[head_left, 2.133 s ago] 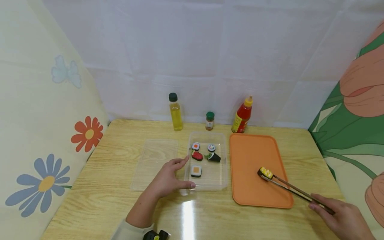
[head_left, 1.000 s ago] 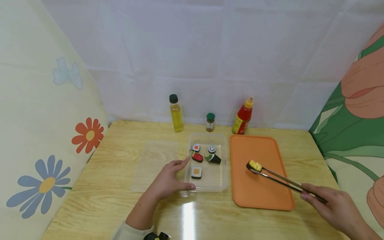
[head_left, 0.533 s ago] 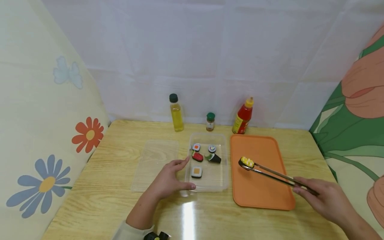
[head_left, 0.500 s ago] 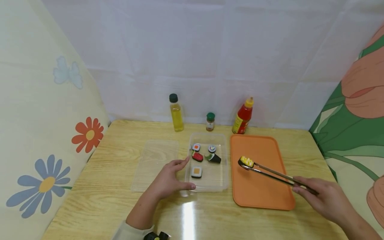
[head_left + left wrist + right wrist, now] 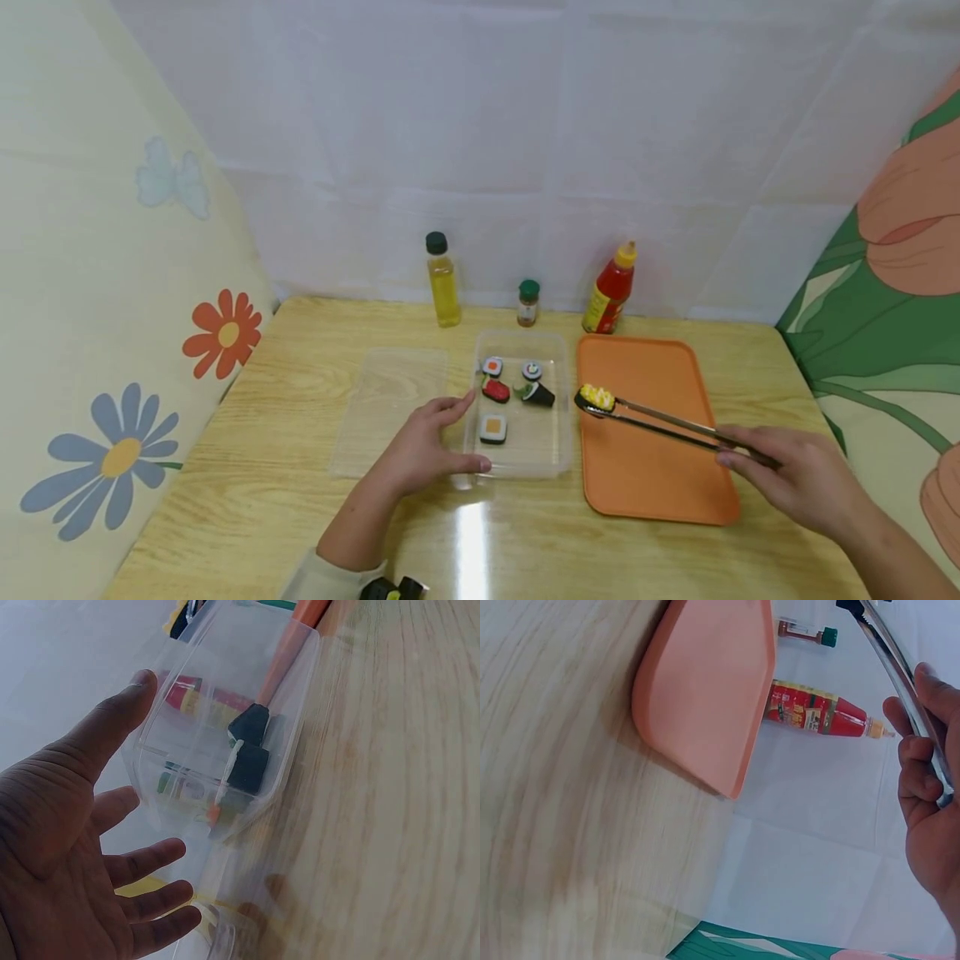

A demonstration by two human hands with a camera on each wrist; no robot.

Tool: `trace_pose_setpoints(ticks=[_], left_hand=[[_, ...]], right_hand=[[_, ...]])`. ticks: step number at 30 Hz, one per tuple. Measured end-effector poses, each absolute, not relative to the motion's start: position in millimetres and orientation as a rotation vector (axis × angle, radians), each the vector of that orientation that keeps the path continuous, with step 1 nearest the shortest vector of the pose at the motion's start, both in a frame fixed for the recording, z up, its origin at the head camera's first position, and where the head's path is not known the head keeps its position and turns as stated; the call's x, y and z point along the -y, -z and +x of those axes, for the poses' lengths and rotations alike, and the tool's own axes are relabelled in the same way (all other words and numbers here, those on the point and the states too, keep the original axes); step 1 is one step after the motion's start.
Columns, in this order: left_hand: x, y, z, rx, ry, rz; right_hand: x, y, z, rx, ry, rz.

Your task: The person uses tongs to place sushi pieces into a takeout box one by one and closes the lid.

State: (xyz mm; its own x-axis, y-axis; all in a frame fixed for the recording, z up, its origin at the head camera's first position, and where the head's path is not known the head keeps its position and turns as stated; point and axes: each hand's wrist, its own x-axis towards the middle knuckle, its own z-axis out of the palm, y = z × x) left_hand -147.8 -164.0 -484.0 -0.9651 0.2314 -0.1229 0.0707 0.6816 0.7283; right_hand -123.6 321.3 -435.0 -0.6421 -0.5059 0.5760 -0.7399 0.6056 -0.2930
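My right hand (image 5: pixel 787 471) grips metal tongs (image 5: pixel 667 428), seen also in the right wrist view (image 5: pixel 904 682). Between the tong tips is a dark-wrapped sushi piece with yellow topping (image 5: pixel 597 398), above the left edge of the orange tray (image 5: pixel 652 475). My left hand (image 5: pixel 427 446), fingers spread, rests against the left side of a clear plastic box (image 5: pixel 525 468); its thumb is at the near left corner. Inside the box lie a square roll with an orange centre (image 5: pixel 492 427), a red-topped piece (image 5: pixel 496 389), a dark cone roll (image 5: pixel 538 394) and two small rolls (image 5: pixel 532 370) at the back.
A clear lid (image 5: pixel 390 400) lies left of the box. Along the back stand an oil bottle (image 5: pixel 445 287), a small green-capped jar (image 5: pixel 528 304) and a red sauce bottle (image 5: pixel 611 290), with white cloth (image 5: pixel 375 125) behind them.
My right hand has carried the tongs and the yellow-topped sushi leftward, from the middle of the tray to its left edge, nearer the box. My left hand stays at the box.
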Motion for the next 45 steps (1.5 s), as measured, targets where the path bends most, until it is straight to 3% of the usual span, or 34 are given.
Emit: trace_pose_setpoints(ticks=[45], left_hand=[[164, 486, -148, -2.712, -1.125, 0.24]], right_hand=[[-263, 420, -175, 2.489, -0.8, 1.339]])
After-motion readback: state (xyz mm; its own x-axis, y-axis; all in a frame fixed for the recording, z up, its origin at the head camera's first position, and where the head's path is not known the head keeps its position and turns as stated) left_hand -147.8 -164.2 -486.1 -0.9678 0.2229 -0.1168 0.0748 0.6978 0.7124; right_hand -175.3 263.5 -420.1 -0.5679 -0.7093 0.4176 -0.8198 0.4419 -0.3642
